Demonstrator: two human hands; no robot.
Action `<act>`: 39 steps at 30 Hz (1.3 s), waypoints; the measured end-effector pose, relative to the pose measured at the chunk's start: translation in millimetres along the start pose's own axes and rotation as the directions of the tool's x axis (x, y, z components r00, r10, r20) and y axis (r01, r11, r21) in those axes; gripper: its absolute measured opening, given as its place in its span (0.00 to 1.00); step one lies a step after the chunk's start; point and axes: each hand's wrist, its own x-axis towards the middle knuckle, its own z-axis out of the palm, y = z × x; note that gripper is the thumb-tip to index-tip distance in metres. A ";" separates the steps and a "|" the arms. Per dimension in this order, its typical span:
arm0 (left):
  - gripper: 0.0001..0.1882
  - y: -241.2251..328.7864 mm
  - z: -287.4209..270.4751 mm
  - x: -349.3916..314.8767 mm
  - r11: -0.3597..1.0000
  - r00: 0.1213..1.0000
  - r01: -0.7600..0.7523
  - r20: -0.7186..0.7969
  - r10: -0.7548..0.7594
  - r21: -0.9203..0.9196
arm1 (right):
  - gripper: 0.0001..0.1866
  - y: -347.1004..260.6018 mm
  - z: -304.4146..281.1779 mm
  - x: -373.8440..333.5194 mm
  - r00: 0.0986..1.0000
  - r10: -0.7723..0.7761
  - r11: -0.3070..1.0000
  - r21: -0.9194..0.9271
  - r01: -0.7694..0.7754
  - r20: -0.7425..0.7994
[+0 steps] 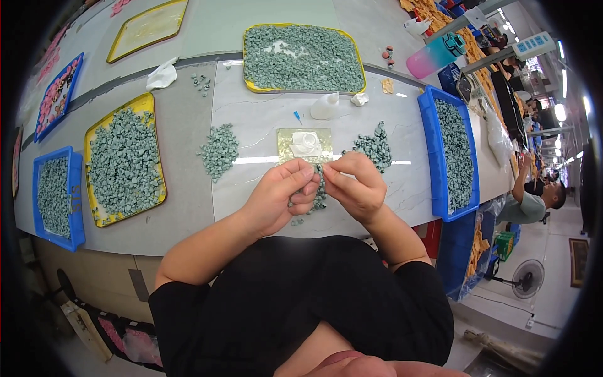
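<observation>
The left hand (281, 196) and right hand (357, 188) pinch a green bit (318, 169); a gold plate (284, 143) lies just past them.

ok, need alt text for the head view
A person's left hand and right hand together hold a small green piece over a marble-patterned table. Loose piles of similar pieces flank a square yellowish plate; beyond it sit a white squeeze bottle and a yellow-rimmed tray of green pieces.
</observation>
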 end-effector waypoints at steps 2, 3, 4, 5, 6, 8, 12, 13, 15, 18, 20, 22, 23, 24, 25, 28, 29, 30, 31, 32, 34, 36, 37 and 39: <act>0.06 -1.2 1.1 -0.3 1.000 1.000 -0.011 0.006 0.011 0.011 | 0.15 -0.3 0.7 -2.6 0.999 -0.049 0.999 0.005 0.049 -0.021; 0.06 -1.3 2.2 -0.7 0.998 1.000 -0.028 0.008 0.028 0.049 | 0.15 -0.3 1.5 -4.1 0.999 -0.049 0.999 0.004 0.049 -0.021; 0.06 -1.3 3.5 -1.2 0.995 0.999 -0.046 0.010 0.046 0.088 | 0.14 -0.3 2.4 -5.3 0.999 -0.020 0.998 0.054 0.023 -0.044; 0.06 -1.3 4.6 -1.4 0.995 0.999 -0.046 0.011 0.045 0.089 | 0.14 -0.6 2.5 -6.0 0.998 0.009 0.995 0.104 -0.002 -0.065; 0.06 -1.4 5.7 -1.6 0.986 0.998 -0.071 0.011 0.070 0.151 | 0.14 -1.1 0.8 -5.8 0.998 0.009 0.995 0.103 -0.002 -0.067; 0.06 -2.8 6.6 -2.6 0.973 0.995 -0.095 0.013 0.095 0.211 | 0.13 -2.4 -3.0 -5.0 0.983 0.182 0.952 0.245 -0.181 0.019; 0.07 -8.7 9.5 -5.3 0.922 0.983 -0.162 -0.020 0.181 0.351 | 0.13 -8.4 -3.9 -7.0 0.958 0.282 0.931 0.231 -0.284 0.043; 0.07 -9.1 10.0 -5.6 0.891 0.976 -0.177 -0.042 0.214 0.418 | 0.13 -9.0 -3.2 -7.0 0.962 0.271 0.937 0.219 -0.272 0.035; 0.07 -9.8 6.6 -4.9 0.824 0.966 -0.213 -0.014 0.259 0.525 | 0.12 -10.3 -0.8 -7.0 0.965 0.260 0.943 0.207 -0.260 0.026; 0.07 -11.5 5.7 -4.7 0.727 0.949 -0.262 0.031 0.314 0.635 | 0.12 -11.7 3.8 -9.2 0.966 0.258 0.942 0.227 -0.246 -0.025; 0.07 -12.5 5.9 -5.0 0.710 0.944 -0.276 0.043 0.327 0.648 | 0.12 -12.4 6.3 -11.9 0.965 0.254 0.946 0.224 -0.235 -0.063; 0.07 -12.6 6.5 -5.3 0.692 0.942 -0.275 0.042 0.334 0.667 | 0.12 -10.8 6.4 -13.8 0.966 0.253 0.945 0.230 -0.233 -0.060; 0.07 -12.6 6.4 -5.1 0.692 0.942 -0.275 0.042 0.334 0.668 | 0.12 -10.1 6.0 -14.1 0.966 0.251 0.943 0.237 -0.231 -0.055; 0.07 -12.5 6.0 -4.6 0.696 0.943 -0.267 0.032 0.331 0.667 | 0.12 -8.9 3.9 -13.5 0.966 0.251 0.944 0.238 -0.231 -0.056; 0.08 -12.2 6.1 -4.4 0.700 0.944 -0.259 0.023 0.328 0.666 | 0.12 -7.4 0.4 -11.9 0.957 0.290 0.923 0.266 -0.279 -0.001; 0.09 -10.7 8.5 -6.8 0.688 0.936 -0.187 -0.084 0.341 0.701 | 0.13 -6.4 -3.2 -7.7 0.936 0.343 0.892 0.284 -0.350 0.076; 0.09 -11.1 8.9 -7.1 0.688 0.936 -0.187 -0.084 0.341 0.701 | 0.15 -6.8 -4.0 -6.7 0.927 0.361 0.886 0.276 -0.374 0.098; 0.09 -11.5 9.3 -7.3 0.675 0.932 -0.179 -0.096 0.349 0.716 | 0.15 -8.1 -5.1 -5.2 0.928 0.360 0.886 0.276 -0.373 0.098; 0.09 -11.5 9.6 -7.7 0.661 0.928 -0.169 -0.107 0.356 0.731 | 0.15 -10.4 -6.3 -3.3 0.905 0.405 0.864 0.270 -0.425 0.128; 0.09 -11.7 9.6 -7.8 0.661 0.928 -0.170 -0.107 0.356 0.731 | 0.15 -11.8 -6.8 -2.4 0.880 0.448 0.840 0.261 -0.475 0.159; 0.08 -12.4 9.3 -7.6 0.643 0.919 -0.178 -0.107 0.379 0.745 | 0.16 -11.9 -5.9 -3.1 0.882 0.445 0.841 0.264 -0.472 0.157; 0.08 -12.3 10.3 -8.2 0.629 0.914 -0.181 -0.106 0.391 0.756 | 0.16 -11.4 -4.9 -4.4 0.884 0.441 0.842 0.268 -0.468 0.156; 0.08 -12.1 11.0 -8.3 0.615 0.910 -0.184 -0.104 0.402 0.767 | 0.16 -10.9 -4.9 -5.1 0.893 0.423 0.851 0.273 -0.449 0.151; 0.08 -12.2 12.2 -7.9 0.585 0.906 -0.194 -0.085 0.415 0.788 | 0.16 -10.1 -3.9 -7.2 0.903 0.405 0.859 0.277 -0.430 0.145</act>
